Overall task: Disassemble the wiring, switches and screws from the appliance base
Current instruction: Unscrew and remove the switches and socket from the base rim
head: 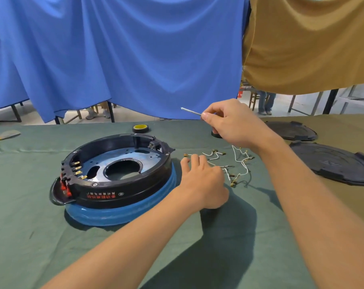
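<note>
The round black appliance base, with a blue lower ring, sits upside down on the green cloth at centre left. Brass terminals and red switch parts show at its left rim, and a small switch sits at its far rim. Several loose white wires with brass connectors lie on the cloth to its right. My left hand rests on the cloth among these wires, fingers curled down onto them. My right hand is raised above the wires and grips a screwdriver whose metal shaft points left.
Two black round cover plates lie at the right. A roll of black tape with a yellow core stands behind the base. A small grey and yellow object lies far left. Blue and brown cloths hang behind the table.
</note>
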